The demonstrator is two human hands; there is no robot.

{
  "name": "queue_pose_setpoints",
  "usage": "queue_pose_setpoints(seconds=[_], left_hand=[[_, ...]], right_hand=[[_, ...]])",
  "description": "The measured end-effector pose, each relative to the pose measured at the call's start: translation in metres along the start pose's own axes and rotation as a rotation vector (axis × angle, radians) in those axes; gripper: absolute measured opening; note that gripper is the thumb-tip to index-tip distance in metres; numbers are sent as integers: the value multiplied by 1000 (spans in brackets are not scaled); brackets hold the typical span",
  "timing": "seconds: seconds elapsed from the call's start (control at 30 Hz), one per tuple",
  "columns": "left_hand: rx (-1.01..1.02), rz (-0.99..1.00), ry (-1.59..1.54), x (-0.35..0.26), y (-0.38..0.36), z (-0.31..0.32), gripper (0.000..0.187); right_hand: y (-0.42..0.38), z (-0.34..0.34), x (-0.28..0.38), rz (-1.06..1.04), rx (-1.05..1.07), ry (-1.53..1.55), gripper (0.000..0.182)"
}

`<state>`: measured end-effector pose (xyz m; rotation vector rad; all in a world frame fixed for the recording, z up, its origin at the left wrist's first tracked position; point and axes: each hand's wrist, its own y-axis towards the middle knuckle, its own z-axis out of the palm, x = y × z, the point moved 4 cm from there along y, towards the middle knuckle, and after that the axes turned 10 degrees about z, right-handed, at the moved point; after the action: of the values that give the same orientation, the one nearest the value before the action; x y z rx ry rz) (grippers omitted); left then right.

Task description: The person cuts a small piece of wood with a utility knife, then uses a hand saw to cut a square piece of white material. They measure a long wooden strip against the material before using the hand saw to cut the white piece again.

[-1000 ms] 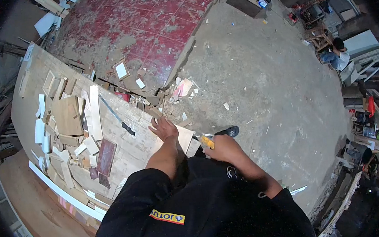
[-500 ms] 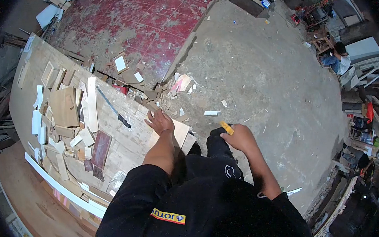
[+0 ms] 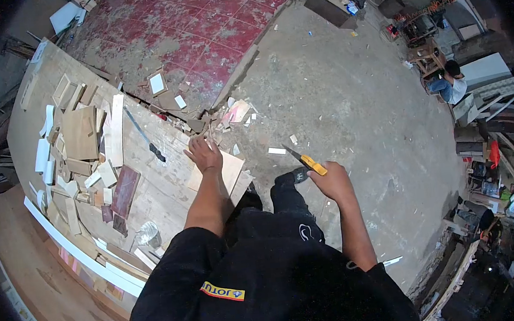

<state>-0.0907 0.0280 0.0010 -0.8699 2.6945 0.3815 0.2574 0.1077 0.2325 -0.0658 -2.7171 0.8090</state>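
Observation:
My left hand (image 3: 204, 155) lies on a pale wooden board (image 3: 231, 170) at the near right edge of the workbench (image 3: 165, 189). Its fingers are spread over the board, with the tips partly hard to make out. Off to the right, above the concrete floor, my right hand (image 3: 333, 181) is closed around the yellow handle of a handsaw (image 3: 313, 164). The saw's dark, tapering blade points up and left, apart from the board. A tool with a thin bluish blade and a black handle (image 3: 157, 152) rests on the bench left of my left hand.
Several wood offcuts (image 3: 80, 135) and a dark red wood piece (image 3: 125, 192) cover the bench's left side, with a clear plastic cup (image 3: 147, 234) nearby. Scraps (image 3: 238, 110) litter the floor. Another person (image 3: 449, 83) sits at the far right.
My right hand has turned, so the saw's blade now shows, pointing up and left. My left hand stays on the board. The whole view has shifted slightly.

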Motion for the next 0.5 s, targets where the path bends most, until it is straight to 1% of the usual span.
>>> queue_pose_setpoints(seconds=[0.03,0.07,0.13,0.17,0.23,0.27,0.3,0.37,0.4,0.47,0.5], left_hand=[[-82,41,-59,-2,0,-3,41],[-85,45,-60,-2,-4,-4,41],[-101,109,-79,-6,-12,-17,51],[-108,107,-76,-7,-19,-24,51],[37,211,-28,-10,-35,-27,72],[31,209,-22,-14,-45,-34,72],[155,183,-4,-29,-55,-46,87],[429,125,34,-34,-80,-45,121],[425,116,39,-35,-93,-50,121],[639,231,144,-45,-118,-55,129],[710,217,140,-51,-127,-64,124]], right_hand=[[-1,-4,-6,-4,-19,13,48],[-4,-7,-12,-5,-23,16,48],[-11,-17,-18,25,-21,16,47],[-12,-19,-22,18,-22,18,47],[-12,-19,-30,37,-48,-9,46],[-10,-18,-32,28,-47,-5,46],[-9,-18,-33,12,-52,-22,46],[-6,-16,-33,-16,-54,-39,46],[-5,-15,-31,-36,-42,-21,44],[-2,-18,-25,-73,-33,-3,43],[-2,-18,-22,-104,-10,-2,44]])
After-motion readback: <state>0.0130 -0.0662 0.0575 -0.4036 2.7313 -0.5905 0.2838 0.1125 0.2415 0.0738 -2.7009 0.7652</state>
